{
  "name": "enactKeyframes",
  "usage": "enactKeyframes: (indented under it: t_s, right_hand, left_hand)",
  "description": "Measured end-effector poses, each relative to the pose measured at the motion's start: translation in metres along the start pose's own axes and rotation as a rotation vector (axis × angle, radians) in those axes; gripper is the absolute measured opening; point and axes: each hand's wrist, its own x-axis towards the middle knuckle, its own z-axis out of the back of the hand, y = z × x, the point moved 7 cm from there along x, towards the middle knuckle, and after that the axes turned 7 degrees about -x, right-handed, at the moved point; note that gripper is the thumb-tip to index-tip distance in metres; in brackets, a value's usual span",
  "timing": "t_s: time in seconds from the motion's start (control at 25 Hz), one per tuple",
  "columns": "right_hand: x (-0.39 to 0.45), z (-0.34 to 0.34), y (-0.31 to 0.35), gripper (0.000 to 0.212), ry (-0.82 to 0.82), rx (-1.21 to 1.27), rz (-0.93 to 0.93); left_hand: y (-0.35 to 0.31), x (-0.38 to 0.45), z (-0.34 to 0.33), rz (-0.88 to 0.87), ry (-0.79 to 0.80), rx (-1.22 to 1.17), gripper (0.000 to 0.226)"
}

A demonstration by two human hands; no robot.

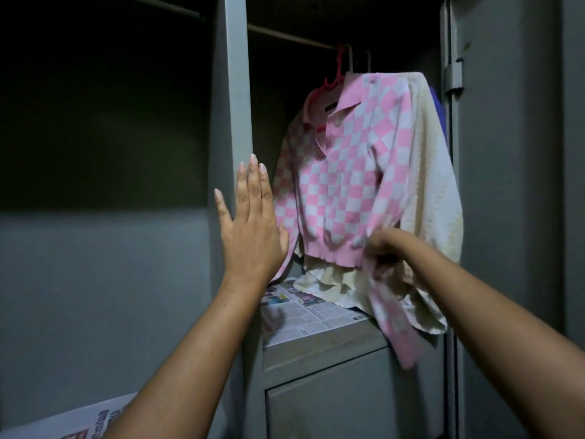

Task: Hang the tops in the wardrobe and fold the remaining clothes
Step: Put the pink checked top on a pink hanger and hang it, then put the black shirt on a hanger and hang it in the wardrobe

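A pink-and-white checked top (342,172) hangs on a pink hanger (337,71) from the rail (285,34) in the right bay of a grey wardrobe (232,90). Behind it hangs a cream knitted top (433,172) on a white hanger. My left hand (250,223) is flat with straight fingers against the wardrobe's centre post, beside the checked top's left sleeve. My right hand (384,248) is blurred at the checked top's lower right hem, fingers curled on its dangling sleeve (392,318).
Newspaper (304,315) lines the shelf under the hanging tops, above a closed drawer front (348,407). A purple garment edge (438,106) shows behind the cream top. The left bay is dark, with more newspaper (63,419) at its bottom. The right door hinge (454,77) stands close.
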Motion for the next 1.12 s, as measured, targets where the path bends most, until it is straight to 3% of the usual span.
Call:
enactKeyframes:
  t_s: [0.12,0.24,0.32,0.48,0.56,0.68,0.88,0.96,1.04,1.12]
  right_hand:
    - [0.008,0.012,0.044,0.017,-0.233,0.581,0.306]
    - [0.022,0.001,0.046,0.01,-0.25,0.953,0.308]
    - [0.033,-0.022,0.027,0.013,-0.177,0.925,0.202]
    - [0.017,-0.068,-0.018,0.011,0.149,0.625,0.042]
    - [0.003,-0.078,-0.036,0.007,0.207,0.556,0.011]
    - [-0.02,-0.078,-0.059,0.012,0.118,0.527,0.03]
    - [-0.116,-0.092,-0.104,0.017,-0.114,0.713,0.099]
    - [-0.168,-0.109,-0.126,0.027,-0.171,0.759,0.143]
    - [-0.226,-0.129,-0.157,0.047,-0.21,0.773,0.139]
    - [-0.278,-0.148,-0.187,0.067,-0.221,0.794,0.101]
  left_hand:
    - [0.001,0.0,-0.001,0.003,-0.009,-0.017,0.093]
    - [0.0,0.0,-0.001,-0.006,-0.016,-0.018,0.093]
    - [-0.001,0.0,-0.001,-0.013,-0.012,-0.017,0.092]
    - [0.0,0.0,-0.002,-0.016,0.029,-0.053,0.092]
    - [0.002,0.0,-0.003,-0.007,0.083,-0.087,0.094]
    - [0.002,-0.015,0.001,0.022,0.198,-0.205,0.096]
    - [-0.005,-0.1,0.033,0.173,0.349,-0.574,0.092]
    - [-0.014,-0.147,0.044,0.328,0.451,-0.83,0.085]
    - [-0.031,-0.196,0.061,0.617,0.646,-1.153,0.076]
    - [-0.056,-0.245,0.085,0.847,0.854,-1.343,0.082]
